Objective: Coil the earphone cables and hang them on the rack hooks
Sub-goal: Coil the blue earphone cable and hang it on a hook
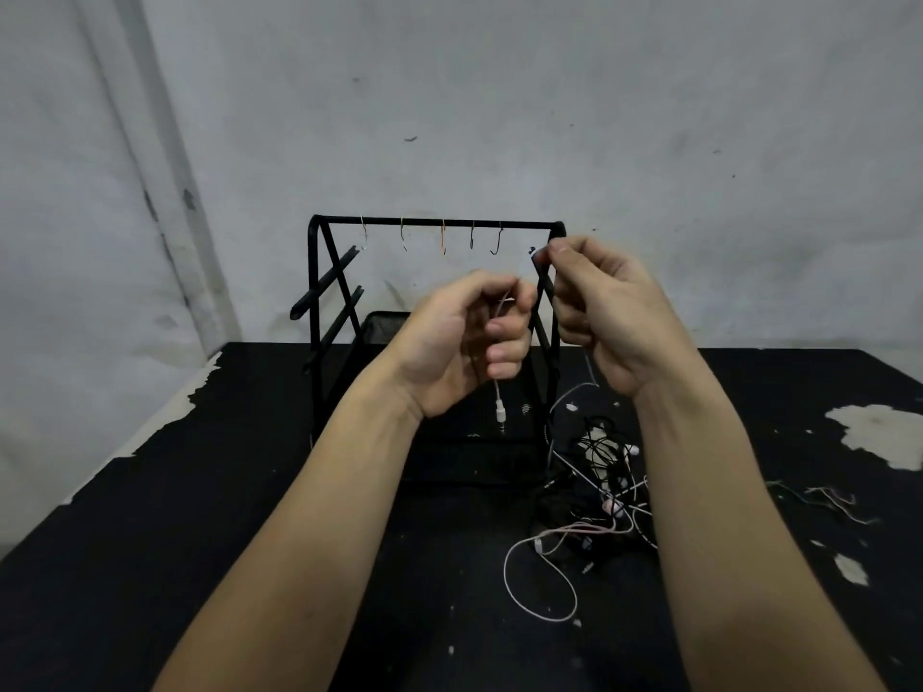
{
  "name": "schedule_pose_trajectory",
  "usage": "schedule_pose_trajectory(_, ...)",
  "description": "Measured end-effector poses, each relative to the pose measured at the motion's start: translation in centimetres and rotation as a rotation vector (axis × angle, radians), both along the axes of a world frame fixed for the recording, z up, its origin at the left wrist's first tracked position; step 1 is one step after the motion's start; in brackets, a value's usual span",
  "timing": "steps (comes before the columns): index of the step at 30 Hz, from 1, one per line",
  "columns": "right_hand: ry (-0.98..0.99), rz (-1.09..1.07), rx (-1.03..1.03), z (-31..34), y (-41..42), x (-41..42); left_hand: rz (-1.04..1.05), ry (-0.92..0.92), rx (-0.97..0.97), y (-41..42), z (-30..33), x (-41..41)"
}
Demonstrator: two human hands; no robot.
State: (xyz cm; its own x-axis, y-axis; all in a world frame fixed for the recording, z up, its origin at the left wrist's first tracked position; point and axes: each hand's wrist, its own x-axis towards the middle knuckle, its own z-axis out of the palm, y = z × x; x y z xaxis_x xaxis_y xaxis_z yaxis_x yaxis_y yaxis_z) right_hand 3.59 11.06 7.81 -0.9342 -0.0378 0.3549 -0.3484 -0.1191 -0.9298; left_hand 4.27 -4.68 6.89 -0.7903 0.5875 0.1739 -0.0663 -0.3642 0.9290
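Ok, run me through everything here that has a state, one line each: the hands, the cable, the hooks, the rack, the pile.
Left hand: closed on the white earphone cable.
Right hand: pinching the same cable, raised.
White earphone cable: held, jack end dangling, not yet hung.
Hooks: five on the top bar, all bare.
Rack: upright on the table.
Cable pile: tangled, lying on the table.

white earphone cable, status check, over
Left hand and right hand pinch white cable, plug dangling. Rack hooks all bare. Tangled pile waits on table.
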Motion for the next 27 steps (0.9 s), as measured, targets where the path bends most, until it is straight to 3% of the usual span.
schedule_pose_trajectory(8, 0.012, -0.059, -0.136, 0.0, 0.1, -0.6, -0.092, 0.057, -0.128, 0.5, -0.6, 0.5)
schedule_pose_trajectory(15, -0.091, -0.05, 0.231, -1.3, -0.6, -0.8, -0.041, 0.059, 0.03, 0.2, -0.1, 0.0)
schedule_pose_trajectory(27, -0.096, 0.197, 0.643, -2.5, -1.0, -0.6, 0.16, -0.053, 0.184, -1.0, 0.5, -0.9)
